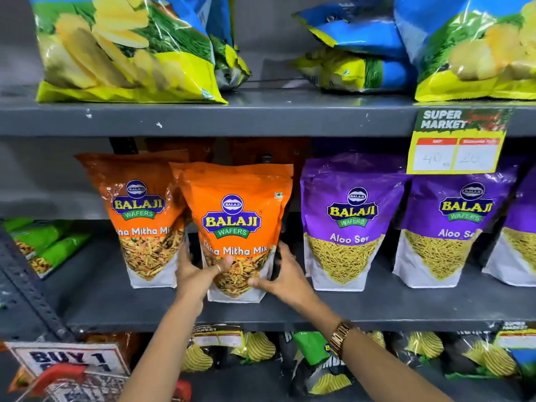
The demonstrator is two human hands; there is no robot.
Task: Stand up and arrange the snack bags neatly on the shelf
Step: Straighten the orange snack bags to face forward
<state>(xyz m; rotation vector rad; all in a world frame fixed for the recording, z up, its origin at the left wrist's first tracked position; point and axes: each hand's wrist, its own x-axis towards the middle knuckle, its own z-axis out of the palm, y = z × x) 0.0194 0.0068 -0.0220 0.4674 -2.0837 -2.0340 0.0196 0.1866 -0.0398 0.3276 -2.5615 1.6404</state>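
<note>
An orange Tikha Mitha Mix bag (236, 216) stands upright on the middle grey shelf (377, 309), near its front edge. My left hand (197, 271) grips its lower left side, thumb across the front. My right hand (282, 275) holds its lower right corner; a gold watch is on that wrist. A second orange bag (139, 216) stands just behind and to the left, partly overlapped. Two purple Aloo Sev bags (348, 224) (452, 227) stand upright to the right.
Green bags (40, 245) lie flat at the shelf's far left. Large blue-and-yellow chip bags (124, 50) fill the top shelf, some toppled (356, 50). A price tag (458, 140) hangs from the upper shelf edge. Dark chip bags (319, 367) sit on the shelf below.
</note>
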